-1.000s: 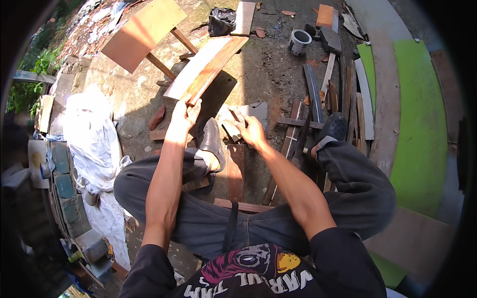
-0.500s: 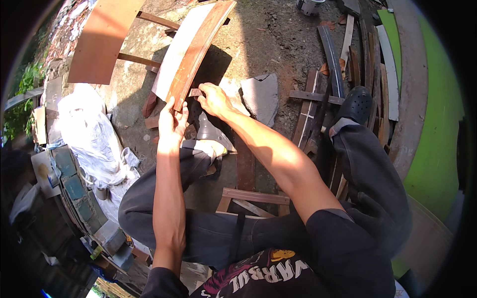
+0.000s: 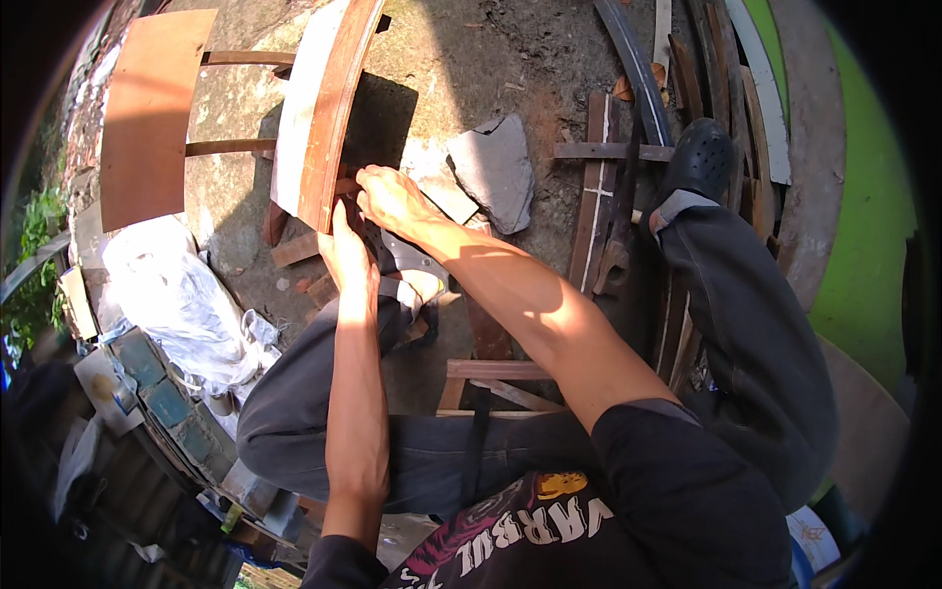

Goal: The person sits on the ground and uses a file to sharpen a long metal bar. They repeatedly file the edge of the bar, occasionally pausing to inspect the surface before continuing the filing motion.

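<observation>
A long wooden board (image 3: 330, 128), pale on its left face and reddish brown along its right edge, slants upward at the upper left. My left hand (image 3: 345, 250) is closed around its lower end, with the fingertips partly hidden behind the wood. Beside the board's right edge, my right hand (image 3: 397, 204) pinches a small reddish-brown wooden block (image 3: 345, 186). The block's tip meets the edge of the board or lies just in front of it; I cannot tell which. Two slats (image 3: 232, 147) run from the board to a brown panel (image 3: 152, 118) on the left.
A broken grey slab (image 3: 494, 175) lies right of my hands. Several wooden strips (image 3: 595, 196) lie farther right, near my dark clog (image 3: 703, 162). White plastic sheeting (image 3: 177, 290) is heaped at the left. A small wooden frame (image 3: 500, 370) sits between my legs.
The view has turned, so the board stands more upright and farther left. My right hand has brought the small block closer to the board's edge, while my left hand keeps its hold.
</observation>
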